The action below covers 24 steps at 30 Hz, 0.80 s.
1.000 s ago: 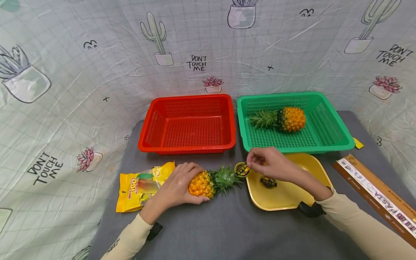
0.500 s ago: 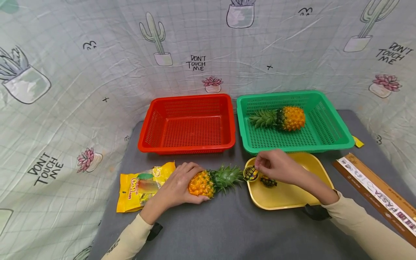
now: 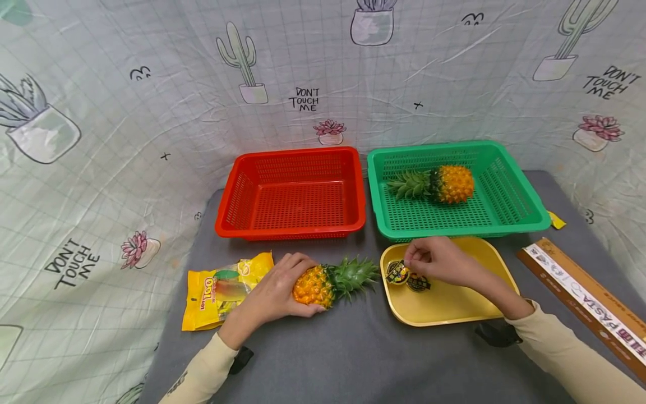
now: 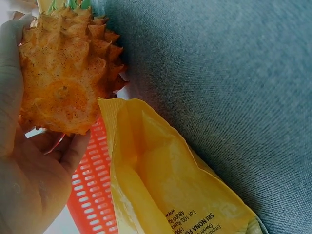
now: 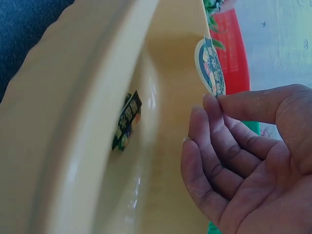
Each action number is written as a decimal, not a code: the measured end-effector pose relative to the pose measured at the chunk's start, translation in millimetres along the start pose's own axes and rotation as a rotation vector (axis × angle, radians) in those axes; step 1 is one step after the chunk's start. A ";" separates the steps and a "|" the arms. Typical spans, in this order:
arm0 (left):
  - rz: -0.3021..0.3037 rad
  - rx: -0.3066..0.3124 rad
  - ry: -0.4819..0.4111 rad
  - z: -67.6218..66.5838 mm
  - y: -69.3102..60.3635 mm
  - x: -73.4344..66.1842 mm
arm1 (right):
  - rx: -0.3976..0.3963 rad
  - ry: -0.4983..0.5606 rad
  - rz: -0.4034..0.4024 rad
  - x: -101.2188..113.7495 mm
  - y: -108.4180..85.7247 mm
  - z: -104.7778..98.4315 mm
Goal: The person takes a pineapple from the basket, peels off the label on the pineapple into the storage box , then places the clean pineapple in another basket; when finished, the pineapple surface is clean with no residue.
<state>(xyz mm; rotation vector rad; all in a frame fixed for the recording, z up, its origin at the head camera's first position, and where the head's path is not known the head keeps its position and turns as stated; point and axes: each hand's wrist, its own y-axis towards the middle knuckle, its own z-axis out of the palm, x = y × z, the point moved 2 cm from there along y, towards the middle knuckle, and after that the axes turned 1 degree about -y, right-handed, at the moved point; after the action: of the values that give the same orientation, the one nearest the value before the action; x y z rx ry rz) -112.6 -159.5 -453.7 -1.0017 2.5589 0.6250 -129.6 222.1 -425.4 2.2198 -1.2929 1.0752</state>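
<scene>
My left hand [image 3: 280,289] grips a small orange pineapple [image 3: 313,287], which lies on the grey cloth with its leafy crown pointing right. In the left wrist view the fruit's spiky base [image 4: 66,78] faces the camera, between thumb and fingers. Over the left part of a yellow tray [image 3: 454,307], my right hand [image 3: 446,264] pinches a round black-and-gold label [image 3: 396,273] by its edge between thumb and index finger. The right wrist view shows this label [image 5: 209,66] standing up from the fingertips. A similar label [image 5: 127,122] is in the tray.
Behind stand a red basket [image 3: 290,232] and a green basket [image 3: 522,188]; a second pineapple [image 3: 454,184] lies in the green one. Left of my left hand is a yellow snack bag [image 3: 217,294]. A long pasta box [image 3: 580,303] lies at the right.
My right hand has carried the pinched label rightward, from beside the pineapple's crown to over the tray, close to the other label. The left hand and its pineapple have stayed put.
</scene>
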 end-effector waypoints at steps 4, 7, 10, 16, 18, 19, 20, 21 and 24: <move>-0.011 0.003 -0.007 0.8 -0.5 0.2 | 0.005 0.036 0.034 -7.4 -0.6 -1.4; -0.019 0.006 -0.008 0.8 -0.5 -0.1 | 0.008 0.045 0.061 -11.4 -0.4 -0.6; -0.025 0.008 -0.012 0.7 -0.5 -0.5 | 0.000 0.033 0.068 -15.1 1.4 1.7; -0.032 0.006 -0.023 1.2 -0.7 -0.6 | -0.020 -0.003 0.073 -20.5 5.3 7.6; -0.032 0.004 -0.022 1.5 -0.8 -0.3 | -0.032 -0.014 0.070 -21.3 5.6 8.9; -0.032 0.003 -0.021 1.7 -0.8 0.0 | -0.039 -0.023 0.068 -21.8 5.8 9.7; -0.032 0.002 -0.020 1.8 -0.9 0.2 | -0.045 -0.033 0.064 -22.4 6.0 10.7; -0.031 0.000 -0.020 1.9 -0.9 0.4 | -0.051 -0.047 0.061 -22.8 6.2 11.8; -0.031 -0.002 -0.020 1.7 -1.4 0.7 | -0.063 -0.106 0.039 -25.0 7.7 17.3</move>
<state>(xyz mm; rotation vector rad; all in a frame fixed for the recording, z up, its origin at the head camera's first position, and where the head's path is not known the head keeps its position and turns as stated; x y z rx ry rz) -111.9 -160.0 -455.9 -1.0284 2.5213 0.6261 -136.0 221.9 -456.1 2.2399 -1.3992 0.9287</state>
